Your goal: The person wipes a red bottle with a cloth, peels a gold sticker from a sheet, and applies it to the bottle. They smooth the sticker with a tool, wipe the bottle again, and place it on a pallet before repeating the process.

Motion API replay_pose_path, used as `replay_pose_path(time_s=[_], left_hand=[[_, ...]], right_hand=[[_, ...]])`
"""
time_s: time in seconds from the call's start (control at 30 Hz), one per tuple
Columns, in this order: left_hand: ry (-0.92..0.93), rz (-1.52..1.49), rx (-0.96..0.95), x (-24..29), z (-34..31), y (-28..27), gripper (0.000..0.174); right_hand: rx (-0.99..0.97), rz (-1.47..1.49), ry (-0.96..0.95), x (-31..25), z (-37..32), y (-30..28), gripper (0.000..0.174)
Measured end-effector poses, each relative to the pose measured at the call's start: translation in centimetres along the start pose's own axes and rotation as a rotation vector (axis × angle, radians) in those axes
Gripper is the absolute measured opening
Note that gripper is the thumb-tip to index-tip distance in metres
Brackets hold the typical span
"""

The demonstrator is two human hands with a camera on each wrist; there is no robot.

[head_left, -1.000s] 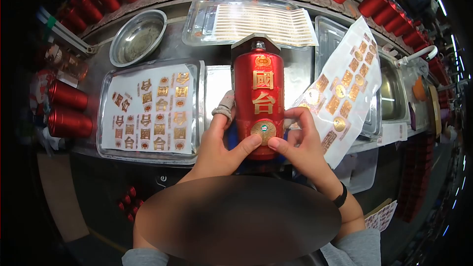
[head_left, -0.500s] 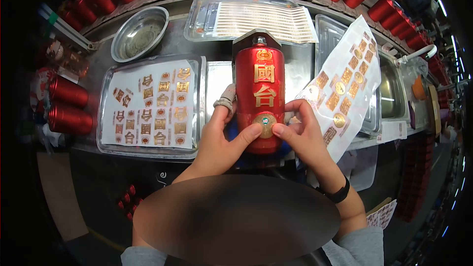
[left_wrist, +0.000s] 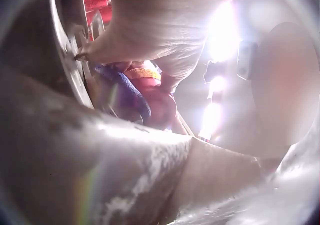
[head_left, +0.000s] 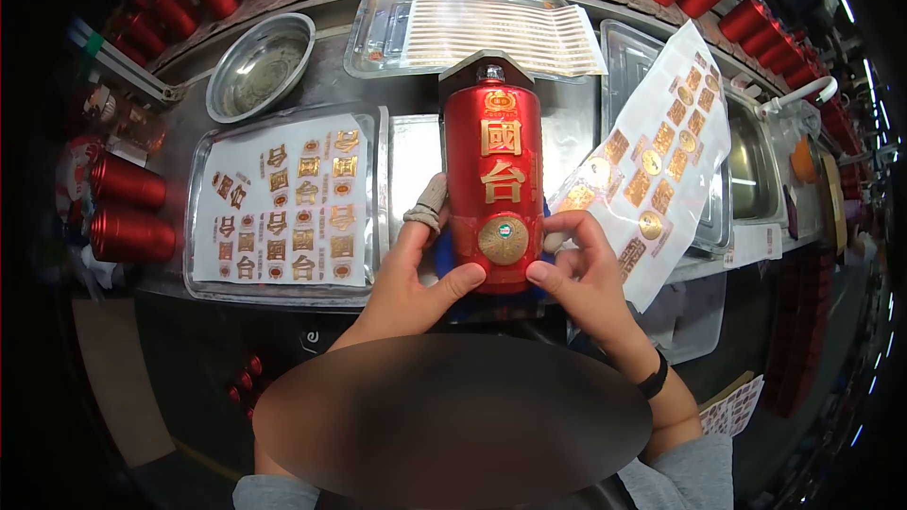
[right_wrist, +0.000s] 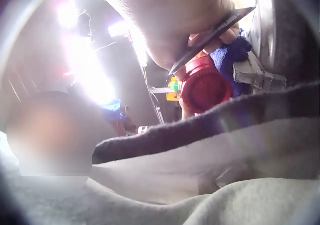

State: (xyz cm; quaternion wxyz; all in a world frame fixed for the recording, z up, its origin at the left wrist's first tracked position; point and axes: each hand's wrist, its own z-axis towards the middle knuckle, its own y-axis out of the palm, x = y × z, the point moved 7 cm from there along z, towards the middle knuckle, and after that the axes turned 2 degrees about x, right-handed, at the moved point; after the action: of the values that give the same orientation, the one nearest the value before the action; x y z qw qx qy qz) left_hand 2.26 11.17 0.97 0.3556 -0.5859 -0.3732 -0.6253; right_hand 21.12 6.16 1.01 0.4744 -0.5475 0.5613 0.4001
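Note:
A red bottle [head_left: 490,156] with large gold characters lies on its back in the head view, its neck end pointing away and its base toward the person. Low on its front is a round gold medallion [head_left: 503,240] with a small green-and-white centre. My left hand [head_left: 402,269] holds the bottle's left side, thumb at its lower front, a grey cloth cover [head_left: 430,202] on one finger. From the right, my right hand [head_left: 588,274] grips the lower side, thumb just below the medallion. The bottle's base [right_wrist: 205,92] shows in the right wrist view, beside blue cloth [right_wrist: 232,57].
A metal tray [head_left: 196,236] at left bears a sheet of gold character stickers [head_left: 283,156]. Another sticker sheet [head_left: 685,170] slants at right. Behind stand a metal bowl [head_left: 219,85] and a tray of gold strips [head_left: 496,33]. Red bottles [head_left: 132,234] lie far left; more line the back.
Both thumbs have slid off the medallion, down and apart, leaving it fully uncovered. The hands still hold the bottle, which has hardly moved.

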Motion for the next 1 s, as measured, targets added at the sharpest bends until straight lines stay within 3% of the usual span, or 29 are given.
replay_pose_path(time_s=[0.2, 0.4, 0.7, 1.0], left_hand=[[0.034, 0.086, -0.029, 0.2, 0.1, -0.3, 0.091], [-0.139, -0.183, 0.031, -0.2, 0.2, -0.9, 0.083], [0.019, 0.030, 0.030, -0.7, 0.0, -0.8, 0.087], [0.020, 0.089, 0.059, -0.4, 0.0, -0.8, 0.089]], right_hand=[[-0.029, 0.055, 0.005, 0.1, 0.2, 0.1, 0.047], [-0.025, 0.140, 0.061, 0.1, 0.3, 0.1, 0.040], [-0.012, 0.073, -0.003, 0.4, 0.2, 0.2, 0.048], [-0.012, 0.052, 0.005, 0.0, 0.2, 0.3, 0.050]])
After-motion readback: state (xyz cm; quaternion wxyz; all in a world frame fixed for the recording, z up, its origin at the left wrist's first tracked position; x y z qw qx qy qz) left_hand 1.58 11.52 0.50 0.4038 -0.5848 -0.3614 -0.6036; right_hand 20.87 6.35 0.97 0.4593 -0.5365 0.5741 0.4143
